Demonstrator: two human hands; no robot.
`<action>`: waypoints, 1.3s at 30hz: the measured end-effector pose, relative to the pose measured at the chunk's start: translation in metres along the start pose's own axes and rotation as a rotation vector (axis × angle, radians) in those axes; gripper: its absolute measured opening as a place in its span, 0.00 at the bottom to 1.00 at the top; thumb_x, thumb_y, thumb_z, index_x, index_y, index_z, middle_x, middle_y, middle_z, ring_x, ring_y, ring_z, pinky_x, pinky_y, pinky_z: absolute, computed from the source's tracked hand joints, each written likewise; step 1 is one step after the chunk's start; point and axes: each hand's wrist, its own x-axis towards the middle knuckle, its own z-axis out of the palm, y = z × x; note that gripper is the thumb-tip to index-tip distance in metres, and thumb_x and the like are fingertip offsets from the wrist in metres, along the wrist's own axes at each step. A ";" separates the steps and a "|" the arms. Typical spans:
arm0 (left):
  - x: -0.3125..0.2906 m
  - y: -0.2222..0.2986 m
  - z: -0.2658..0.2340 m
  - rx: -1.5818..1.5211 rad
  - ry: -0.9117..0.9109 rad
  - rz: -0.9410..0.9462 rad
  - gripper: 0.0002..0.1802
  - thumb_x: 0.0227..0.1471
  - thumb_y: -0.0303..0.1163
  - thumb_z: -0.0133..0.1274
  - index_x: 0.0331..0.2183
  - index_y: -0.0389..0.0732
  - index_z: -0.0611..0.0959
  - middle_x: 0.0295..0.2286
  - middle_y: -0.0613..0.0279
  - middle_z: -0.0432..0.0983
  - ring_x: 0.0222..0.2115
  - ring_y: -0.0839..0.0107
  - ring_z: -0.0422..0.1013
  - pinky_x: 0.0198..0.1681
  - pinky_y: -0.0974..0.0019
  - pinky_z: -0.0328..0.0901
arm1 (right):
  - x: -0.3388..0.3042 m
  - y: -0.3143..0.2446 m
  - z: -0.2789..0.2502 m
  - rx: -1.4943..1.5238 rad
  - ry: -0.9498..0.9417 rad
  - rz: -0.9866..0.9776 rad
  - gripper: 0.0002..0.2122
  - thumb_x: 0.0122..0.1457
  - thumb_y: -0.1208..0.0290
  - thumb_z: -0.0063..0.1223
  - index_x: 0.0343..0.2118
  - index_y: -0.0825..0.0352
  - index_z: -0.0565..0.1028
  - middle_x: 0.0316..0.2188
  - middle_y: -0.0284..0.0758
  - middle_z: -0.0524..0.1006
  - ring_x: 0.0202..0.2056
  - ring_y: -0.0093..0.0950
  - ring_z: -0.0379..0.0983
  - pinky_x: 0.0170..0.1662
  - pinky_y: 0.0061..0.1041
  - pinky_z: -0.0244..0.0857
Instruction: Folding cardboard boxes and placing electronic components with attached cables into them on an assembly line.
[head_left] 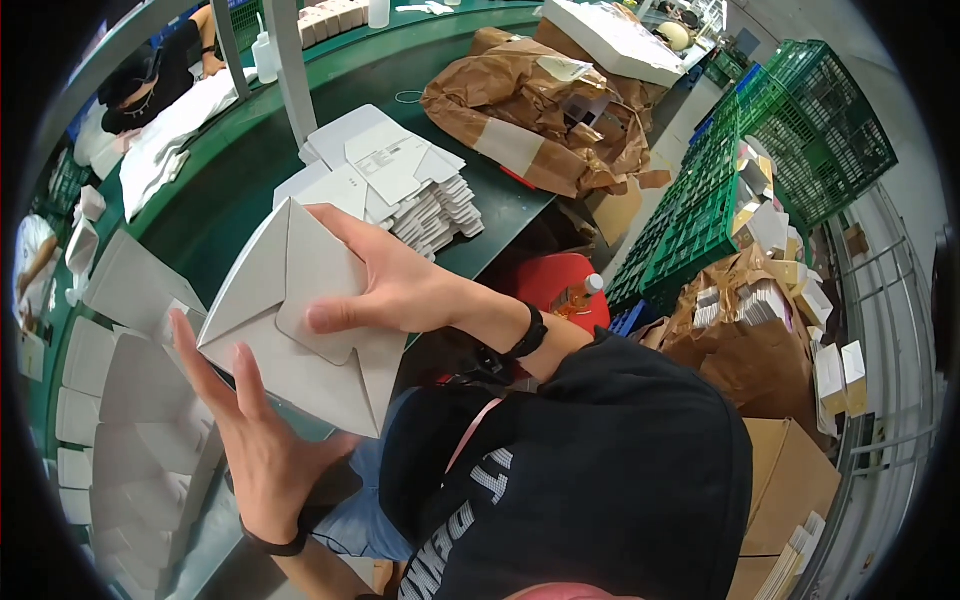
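Observation:
A white carton [290, 300] with folded-in, interlocking flaps is held up over the green table's edge. My right hand [395, 285] grips it from the upper right, its thumb pressed on a flap and its fingers mostly hidden behind. At the carton's lower left corner is my left hand [262, 440], fingers stretched and apart, close against the side; whether they press on it is hard to tell. Just beyond the carton lies a pile of flat, unfolded white cartons [400, 175]. Several set-up white cartons [150, 400] stand in rows at the left.
Crumpled brown wrapping paper [530, 110] lies at the table's far right. Green crates [690, 210], a brown paper bag of cartons [740, 330] and a cardboard box [785, 480] stand to the right. A bottle [580, 295] sits on a red stool [545, 275]. Another person [150, 85] works across the table.

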 end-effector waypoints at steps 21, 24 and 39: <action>-0.230 0.037 0.007 0.032 0.873 -0.809 0.32 0.57 0.26 0.60 0.61 0.37 0.70 0.52 0.49 0.72 0.40 0.59 0.77 0.45 0.57 0.72 | -0.023 -0.002 0.189 -0.778 -0.748 -0.768 0.24 0.51 0.75 0.60 0.55 0.62 0.74 0.37 0.34 0.77 0.36 0.31 0.75 0.39 0.35 0.69; -0.252 0.056 -0.004 -0.417 1.141 -1.171 0.24 0.64 0.28 0.55 0.59 0.34 0.72 0.52 0.53 0.72 0.38 0.69 0.75 0.39 0.67 0.71 | -0.036 0.018 0.248 -0.836 -0.957 -0.966 0.21 0.52 0.68 0.57 0.51 0.63 0.76 0.35 0.32 0.76 0.35 0.28 0.74 0.38 0.35 0.66; -0.488 -0.162 -0.336 0.307 1.086 -1.479 0.13 0.57 0.32 0.61 0.29 0.30 0.82 0.18 0.59 0.77 0.14 0.70 0.74 0.15 0.65 0.65 | 0.030 0.048 0.267 -0.157 -0.938 -0.740 0.11 0.50 0.80 0.61 0.38 0.67 0.80 0.41 0.41 0.82 0.35 0.37 0.79 0.39 0.37 0.72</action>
